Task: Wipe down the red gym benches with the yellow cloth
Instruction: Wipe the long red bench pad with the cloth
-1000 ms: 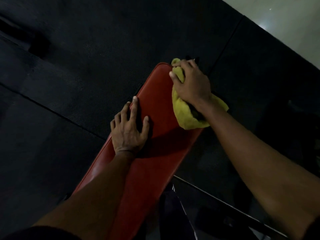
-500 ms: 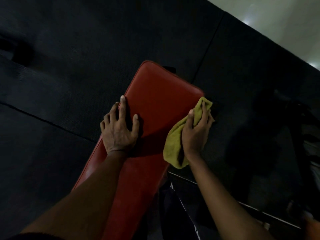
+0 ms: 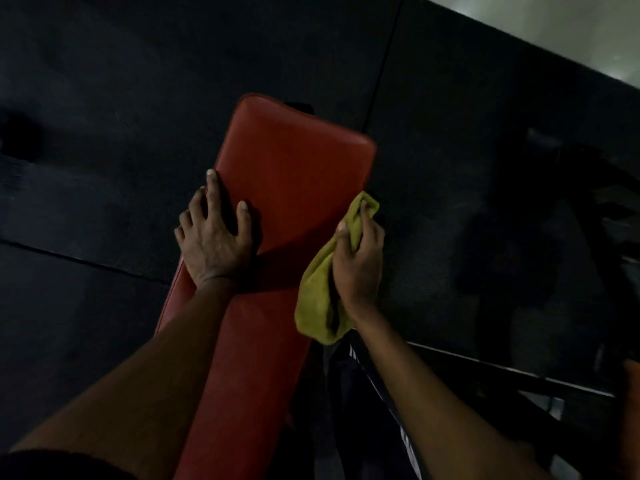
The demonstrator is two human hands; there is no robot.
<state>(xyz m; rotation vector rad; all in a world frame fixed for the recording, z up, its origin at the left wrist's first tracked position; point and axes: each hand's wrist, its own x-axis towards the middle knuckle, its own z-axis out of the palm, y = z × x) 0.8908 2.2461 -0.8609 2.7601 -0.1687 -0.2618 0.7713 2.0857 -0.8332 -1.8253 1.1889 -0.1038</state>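
Note:
A long red padded gym bench (image 3: pixel 294 168) runs from the bottom centre up to the middle of the view. My left hand (image 3: pixel 214 237) lies flat on its left edge, fingers spread, holding nothing. My right hand (image 3: pixel 358 263) grips a bunched yellow cloth (image 3: pixel 317 299) against the bench's right side edge. Part of the cloth hangs below my wrist, and my fingers hide its middle.
Black rubber floor mats (image 3: pixel 104 133) surround the bench. A pale tiled floor (image 3: pixel 571 32) shows at the top right. A dark metal frame (image 3: pixel 502 375) lies low on the right. Dark gym equipment (image 3: pixel 571 188) stands in shadow at the right.
My right hand has dragged the cloth from the bench's far end down along its right edge toward me. My left hand has stayed planted on the left edge.

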